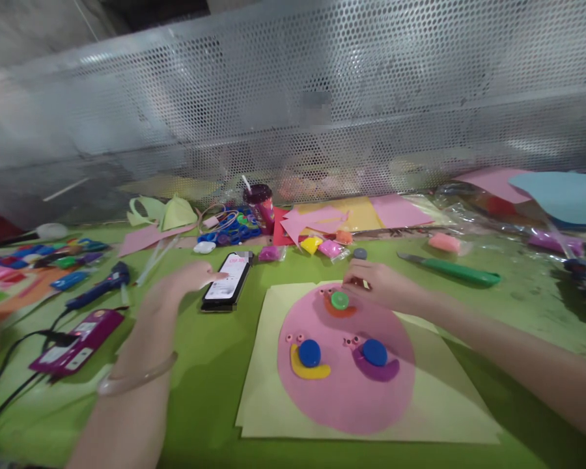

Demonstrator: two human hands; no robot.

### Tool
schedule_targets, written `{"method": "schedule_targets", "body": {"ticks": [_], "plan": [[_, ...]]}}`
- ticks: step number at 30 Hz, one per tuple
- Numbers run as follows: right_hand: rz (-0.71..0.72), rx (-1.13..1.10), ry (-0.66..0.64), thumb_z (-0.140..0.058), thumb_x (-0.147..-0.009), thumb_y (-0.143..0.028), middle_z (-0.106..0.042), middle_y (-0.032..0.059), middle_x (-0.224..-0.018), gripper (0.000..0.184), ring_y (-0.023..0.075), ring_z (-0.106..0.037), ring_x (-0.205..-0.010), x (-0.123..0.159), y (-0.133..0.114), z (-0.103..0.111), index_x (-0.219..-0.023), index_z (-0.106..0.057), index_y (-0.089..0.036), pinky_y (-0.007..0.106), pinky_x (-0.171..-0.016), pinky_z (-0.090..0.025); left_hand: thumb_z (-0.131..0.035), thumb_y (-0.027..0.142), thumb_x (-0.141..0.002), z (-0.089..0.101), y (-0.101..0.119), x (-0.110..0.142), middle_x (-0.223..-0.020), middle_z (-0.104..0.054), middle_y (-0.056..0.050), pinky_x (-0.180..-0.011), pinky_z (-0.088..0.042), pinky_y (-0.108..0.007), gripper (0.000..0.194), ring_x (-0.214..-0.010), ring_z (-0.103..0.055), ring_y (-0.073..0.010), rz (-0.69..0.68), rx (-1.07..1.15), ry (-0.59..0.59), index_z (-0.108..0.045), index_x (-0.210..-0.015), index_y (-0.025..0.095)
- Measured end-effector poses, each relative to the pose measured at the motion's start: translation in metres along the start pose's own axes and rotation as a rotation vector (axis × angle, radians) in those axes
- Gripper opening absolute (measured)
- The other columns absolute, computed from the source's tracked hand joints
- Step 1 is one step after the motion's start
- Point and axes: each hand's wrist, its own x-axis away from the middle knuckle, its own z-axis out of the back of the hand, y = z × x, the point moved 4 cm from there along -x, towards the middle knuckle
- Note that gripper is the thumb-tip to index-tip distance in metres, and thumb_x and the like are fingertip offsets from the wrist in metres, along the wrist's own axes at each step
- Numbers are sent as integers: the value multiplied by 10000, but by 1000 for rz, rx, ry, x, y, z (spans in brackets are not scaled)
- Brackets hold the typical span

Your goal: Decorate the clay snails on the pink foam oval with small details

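Observation:
My left hand (195,277) reaches to a black-framed phone (230,277), one finger stretched over its lit screen. My right hand (374,280) is curled at the top edge of a pink paper circle (342,404), its fingertips drawn together; what they hold, if anything, I cannot make out. The circle lies on pale yellow paper (264,391). On it are a blue cap (309,353) with a yellow clay strip (312,372), another blue cap (374,352) with a purple clay strip (381,372), and a green cap (340,300) with orange clay. Small eye-like dots sit beside each cap.
A green-handled knife (461,270) lies to the right. Leftward are a glue gun (97,288) and a magenta power strip (81,342) with black cables. Clay packets (331,247), a cup (260,202) with a straw and coloured papers line a perforated metal panel (322,111).

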Motion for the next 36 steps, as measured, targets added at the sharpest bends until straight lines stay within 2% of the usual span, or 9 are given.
{"method": "schedule_targets", "body": {"ticks": [3,9,13,17,21,26,33,36], "plan": [[3,4,1,-477,-864,-292,-612,36,-835,163,168,-577,-716,-1,-1,1,-780,-589,-209,296,-643,-452,-520,616,-648,1,4,4,-503,-441,-30,-508,-256,-291,477,-480,-434,-186,51,-38,-30,-400,-450,199],[22,-4,33,-448,-880,-335,-617,55,-868,206,179,-589,-761,-1,3,0,-808,-590,-204,316,-684,-468,-307,495,-847,16,19,20,-663,-574,-73,-586,-331,-278,418,-646,-536,-223,37,-22,98,-458,-615,182],[27,0,32,-452,-881,-338,-616,48,-860,204,174,-591,-740,0,5,-3,-814,-594,-208,310,-667,-468,-302,385,-864,21,23,23,-800,-615,-95,-610,-342,-275,324,-710,-553,-225,18,-35,124,-477,-688,176],[25,12,23,-461,-880,-343,-620,43,-827,209,167,-580,-706,-1,5,-5,-792,-590,-205,300,-637,-466,-399,460,-813,14,18,17,-674,-591,-90,-562,-315,-283,360,-614,-528,-222,31,-45,42,-453,-590,182],[29,16,-2,-467,-880,-311,-618,45,-824,190,171,-580,-709,-1,3,-6,-787,-589,-198,298,-636,-459,-408,580,-776,9,17,16,-532,-491,-44,-521,-276,-283,471,-511,-473,-193,46,-29,-13,-369,-500,201],[43,14,-26,-485,-868,-268,-615,57,-817,166,173,-578,-698,-1,1,-6,-785,-602,-186,290,-625,-444,-448,566,-753,8,21,18,-477,-374,2,-513,-219,-278,467,-458,-386,-153,37,-39,-40,-325,-478,208],[45,18,-21,-466,-875,-256,-622,74,-851,175,181,-583,-724,0,0,-6,-807,-607,-179,295,-640,-445,-513,573,-713,6,21,15,-489,-423,-5,-505,-233,-280,459,-464,-427,-162,67,-55,-52,-361,-484,206],[46,27,-12,-451,-880,-277,-620,70,-853,189,184,-585,-724,-1,1,-5,-811,-599,-182,307,-643,-456,-440,587,-764,11,23,20,-492,-443,-17,-517,-258,-273,486,-488,-452,-169,74,-55,-10,-368,-479,200]]}}
